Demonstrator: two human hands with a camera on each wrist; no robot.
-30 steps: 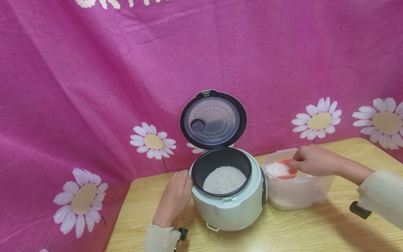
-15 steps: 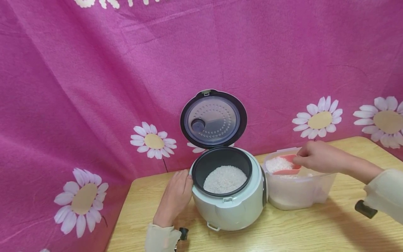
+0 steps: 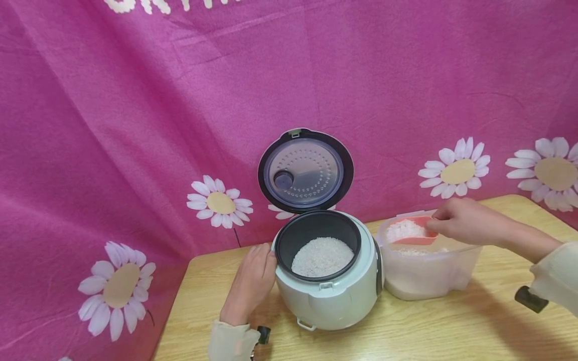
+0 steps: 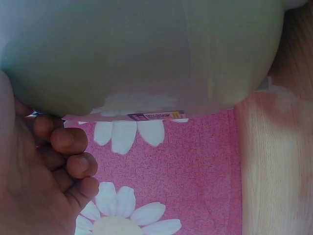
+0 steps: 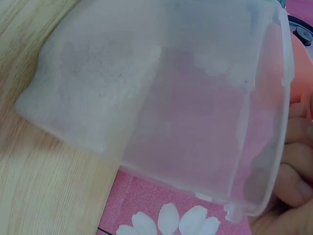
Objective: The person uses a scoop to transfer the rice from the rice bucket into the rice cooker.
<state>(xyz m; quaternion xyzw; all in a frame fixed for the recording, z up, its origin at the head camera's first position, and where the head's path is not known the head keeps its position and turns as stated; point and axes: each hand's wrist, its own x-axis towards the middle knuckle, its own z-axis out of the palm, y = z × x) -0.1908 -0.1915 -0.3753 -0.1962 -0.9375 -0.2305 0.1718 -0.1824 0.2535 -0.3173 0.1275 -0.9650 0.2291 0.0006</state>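
So I'm holding a pinkish-red scoop [image 3: 413, 241] heaped with white rice [image 3: 403, 229], and it's sitting at the mouth of a see-through plastic bin [image 3: 426, 280], to the right of the rice cooker [image 3: 331, 307]. My right hand [image 3: 471, 223] is pinching the scoop's end farthest from the rice cooker, fingers curled in tight. Below the scoop, more rice is showing inside the bin, which is standing just beside the rice cooker; can't tell if the two are touching.

The rice cooker's dark inner pot [image 3: 311, 226] is holding a pale mound of rice too, and the lid [image 3: 311, 171] is standing open at the back. My left hand [image 3: 250, 278] is resting against the rice cooker's left side near the rim, fingers loosely bent; can't tell if they're really gripping anything.

Everything's sitting on a wood-grain table [image 3: 194, 321]. Behind the rice cooker a magenta cloth [image 3: 149, 115] is hanging, with big white daisies to both sides. I'm wearing light sleeves [image 3: 556, 276], and a black piece [image 3: 531, 299] is sticking out by each wrist.
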